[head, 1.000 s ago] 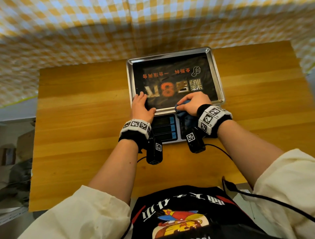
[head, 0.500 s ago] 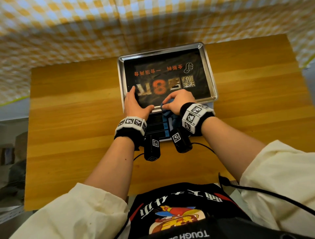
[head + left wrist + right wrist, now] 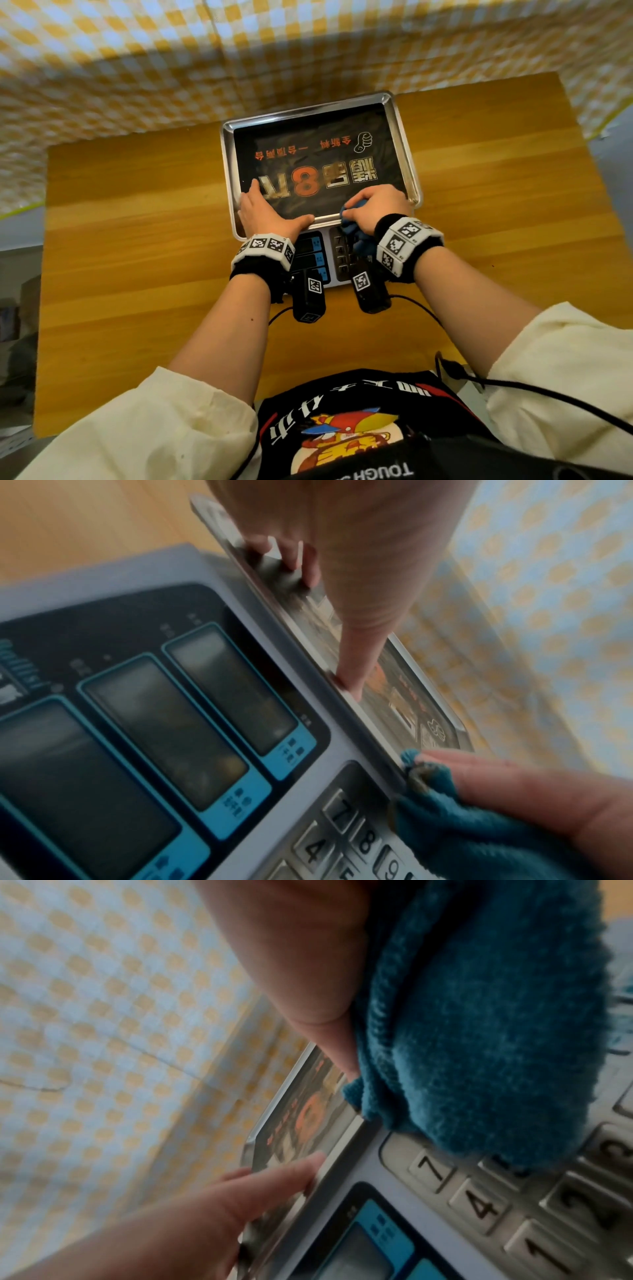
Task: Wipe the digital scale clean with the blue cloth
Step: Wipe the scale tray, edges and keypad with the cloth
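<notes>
The digital scale (image 3: 318, 260) stands mid-table, its steel tray (image 3: 404, 144) carrying a dark printed sheet. My left hand (image 3: 263, 214) lies flat on the tray's near-left corner, thumb stretched along the near rim. My right hand (image 3: 376, 205) grips the bunched blue cloth (image 3: 356, 236) against the near rim, right of the middle. In the left wrist view the thumb (image 3: 356, 656) presses the rim above the display windows (image 3: 154, 737), with the blue cloth (image 3: 462, 818) at lower right. In the right wrist view the cloth (image 3: 479, 1015) hangs over the keypad (image 3: 476, 1204).
The wooden table (image 3: 137, 240) has bare surface left and right of the scale. A yellow-checked fabric (image 3: 171, 68) hangs behind the far edge. A black cable (image 3: 513, 387) runs from my right wrist across my lap.
My right hand slid the cloth a little left along the tray's near rim, then back to the right. The left hand stayed on the tray's corner.
</notes>
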